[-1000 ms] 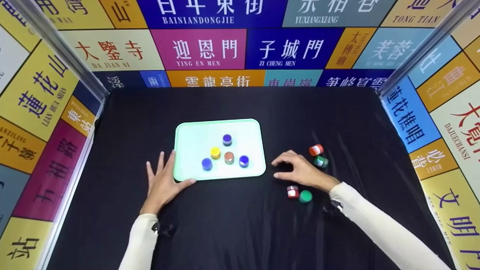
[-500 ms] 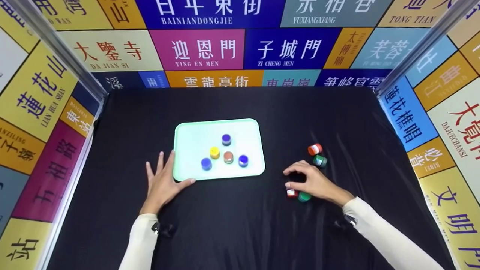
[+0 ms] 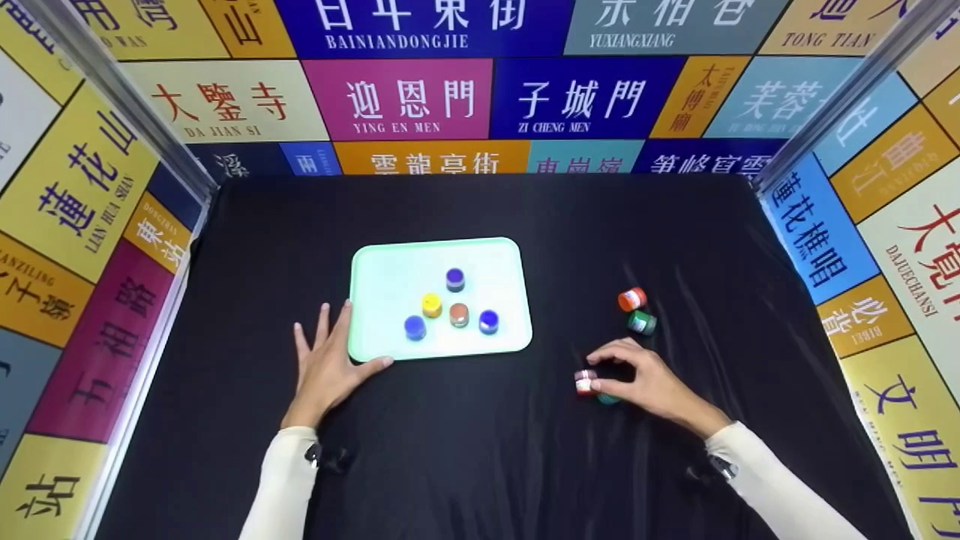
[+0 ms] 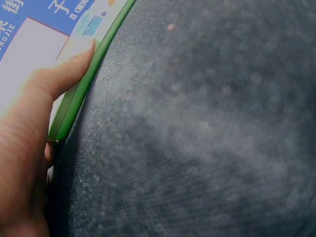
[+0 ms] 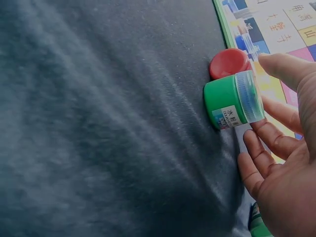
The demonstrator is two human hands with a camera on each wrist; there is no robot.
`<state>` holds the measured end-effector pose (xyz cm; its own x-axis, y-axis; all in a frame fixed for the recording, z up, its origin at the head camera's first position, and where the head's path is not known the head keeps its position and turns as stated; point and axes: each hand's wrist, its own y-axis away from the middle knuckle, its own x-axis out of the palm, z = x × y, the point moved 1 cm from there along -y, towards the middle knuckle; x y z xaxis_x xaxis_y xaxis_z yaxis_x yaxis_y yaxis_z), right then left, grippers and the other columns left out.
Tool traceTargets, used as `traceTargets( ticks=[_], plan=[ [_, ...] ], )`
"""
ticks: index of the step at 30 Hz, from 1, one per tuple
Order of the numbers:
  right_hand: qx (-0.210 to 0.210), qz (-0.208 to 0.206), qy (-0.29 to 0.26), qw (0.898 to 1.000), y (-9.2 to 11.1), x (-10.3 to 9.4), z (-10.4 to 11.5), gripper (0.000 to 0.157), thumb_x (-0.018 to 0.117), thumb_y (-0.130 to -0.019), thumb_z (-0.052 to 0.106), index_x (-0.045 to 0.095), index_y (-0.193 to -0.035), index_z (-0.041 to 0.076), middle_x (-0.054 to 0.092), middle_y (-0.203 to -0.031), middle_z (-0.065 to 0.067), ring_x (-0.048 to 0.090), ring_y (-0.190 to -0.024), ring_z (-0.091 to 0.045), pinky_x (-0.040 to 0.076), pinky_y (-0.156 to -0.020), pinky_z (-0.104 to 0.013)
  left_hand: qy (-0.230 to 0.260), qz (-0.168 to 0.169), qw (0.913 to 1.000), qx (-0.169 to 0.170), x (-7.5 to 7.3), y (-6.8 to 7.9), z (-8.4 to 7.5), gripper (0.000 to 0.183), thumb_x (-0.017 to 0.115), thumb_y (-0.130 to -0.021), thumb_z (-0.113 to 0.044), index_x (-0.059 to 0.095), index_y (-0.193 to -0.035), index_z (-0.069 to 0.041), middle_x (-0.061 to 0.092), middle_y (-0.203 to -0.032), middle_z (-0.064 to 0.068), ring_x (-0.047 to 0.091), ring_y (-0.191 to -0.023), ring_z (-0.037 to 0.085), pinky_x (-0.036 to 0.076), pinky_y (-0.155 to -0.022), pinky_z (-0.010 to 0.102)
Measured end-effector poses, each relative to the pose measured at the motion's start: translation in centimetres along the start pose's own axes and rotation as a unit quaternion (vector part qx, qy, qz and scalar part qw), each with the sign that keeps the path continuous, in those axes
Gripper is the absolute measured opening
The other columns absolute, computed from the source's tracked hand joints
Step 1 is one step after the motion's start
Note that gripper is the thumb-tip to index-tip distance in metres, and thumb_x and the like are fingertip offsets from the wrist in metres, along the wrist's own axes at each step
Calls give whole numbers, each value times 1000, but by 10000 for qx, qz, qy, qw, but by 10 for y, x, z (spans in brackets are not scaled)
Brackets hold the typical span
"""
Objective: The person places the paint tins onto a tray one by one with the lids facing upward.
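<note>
In the head view my left hand point(image 3: 326, 382) rests at the near left corner of a pale green tray point(image 3: 382, 274). Its thumb point(image 4: 74, 69) lies over the green rim in the left wrist view. My right hand point(image 3: 652, 382) is over a red-labelled paint jar point(image 3: 584, 383) and a green paint jar point(image 3: 608, 399), mostly hidden by the thumb. Seen from the right wrist, the green jar point(image 5: 224, 101) has a clear end facing the spread fingers and thumb, and the red jar point(image 5: 228, 63) sits just behind it. Whether fingertips touch the green jar is unclear.
Several paint jars stand on the tray: purple point(image 3: 455, 280), yellow point(image 3: 431, 305), brown point(image 3: 459, 314), blue point(image 3: 488, 322) and violet-blue point(image 3: 415, 327). An orange-red jar point(image 3: 631, 299) and a dark green jar point(image 3: 642, 323) lie beyond my right hand on the black cloth point(image 3: 480, 450).
My right hand has moved from beside the tray, rightward and toward me, to the red and green jars. My left hand stays at the tray corner.
</note>
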<state>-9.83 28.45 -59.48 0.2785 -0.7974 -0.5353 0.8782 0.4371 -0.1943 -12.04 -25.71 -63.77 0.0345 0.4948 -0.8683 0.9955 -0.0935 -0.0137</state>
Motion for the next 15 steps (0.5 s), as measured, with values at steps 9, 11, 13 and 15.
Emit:
traceTargets(
  ticks=[9,11,13,15],
  plan=[
    [-371,-25,4,9993,12,-1,-6,43,97,-79,1,82,-118,7,79,-115,-8,65,-108,-30,45,-100,-14,67,-26,10000,-10,0,1,1,131,73,-85,-85,17,-178,-12,26,-182,12,1,-172,36,-20,-130,64],
    [-383,-20,26,9993,15,-2,-6,43,97,-78,0,82,-118,8,78,-114,-8,65,-108,-30,45,-100,-13,102,-15,9999,-9,1,1,0,131,73,-85,-86,17,-178,-13,25,-182,12,0,-172,36,-20,-130,63],
    [-364,-33,59,9993,18,-3,-6,44,97,-78,-1,82,-117,8,78,-114,-9,64,-107,-30,44,-100,-12,111,-8,9999,-12,1,0,0,131,72,-85,-87,17,-178,-13,25,-182,12,-1,-172,35,-21,-130,63],
    [-333,-74,101,9994,20,-3,-7,44,97,-76,-3,82,-116,7,78,-112,-10,64,-107,-30,44,-100,-11,118,-15,9999,-4,1,0,1,131,72,-85,-87,17,-178,-13,25,-182,12,-1,-172,35,-21,-130,63]
  ],
)
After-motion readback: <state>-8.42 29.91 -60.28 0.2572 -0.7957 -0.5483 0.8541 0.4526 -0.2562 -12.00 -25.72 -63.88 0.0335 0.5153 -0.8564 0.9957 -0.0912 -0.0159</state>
